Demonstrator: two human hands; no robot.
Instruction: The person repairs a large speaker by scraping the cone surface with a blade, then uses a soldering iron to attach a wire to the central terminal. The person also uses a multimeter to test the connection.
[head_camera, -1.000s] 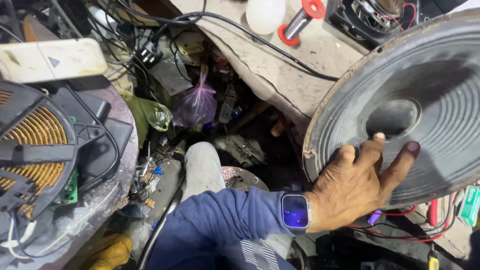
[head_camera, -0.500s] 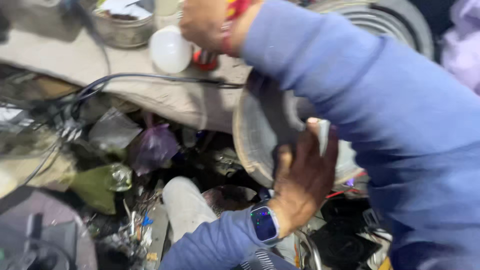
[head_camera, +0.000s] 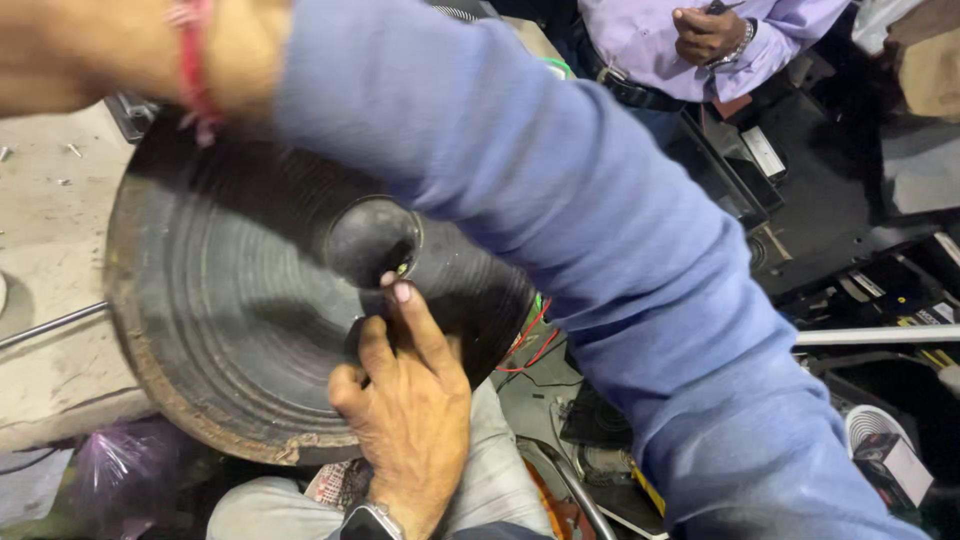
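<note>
Speaker cone (head_camera: 230, 300) under left hand (head_camera: 405, 420)

The person is wearing a blue long-sleeved top, its soft, faintly ribbed sleeve showing along the right arm (head_camera: 600, 220) and ending just short of the wrist. A red thread band (head_camera: 192, 60) is circling that right wrist, blurred at the top edge of the view. On the left wrist, below the left hand (head_camera: 405, 410), a smartwatch (head_camera: 368, 522) with a dark face and pale casing is showing, and light grey trousers (head_camera: 490, 470) are covering the knee beneath.
</note>
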